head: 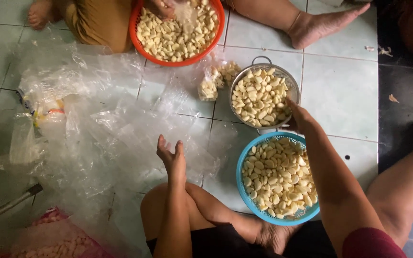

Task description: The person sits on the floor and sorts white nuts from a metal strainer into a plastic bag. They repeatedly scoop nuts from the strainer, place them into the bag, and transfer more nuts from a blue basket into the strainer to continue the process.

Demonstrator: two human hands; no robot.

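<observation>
The metal colander [262, 98] of peeled garlic cloves sits on the tiled floor [345, 91], and the right hand [298, 117] rests at its near right rim; whether the fingers grip the rim or only touch it is hard to tell. Just below the colander lies the blue basket [278, 179], also full. The left hand [172, 156] hovers open and empty to the colander's left, over loose clear plastic bags [96, 124]. A tug on the rim could tip the heaped cloves onto the floor, and the plastic could slide underfoot.
</observation>
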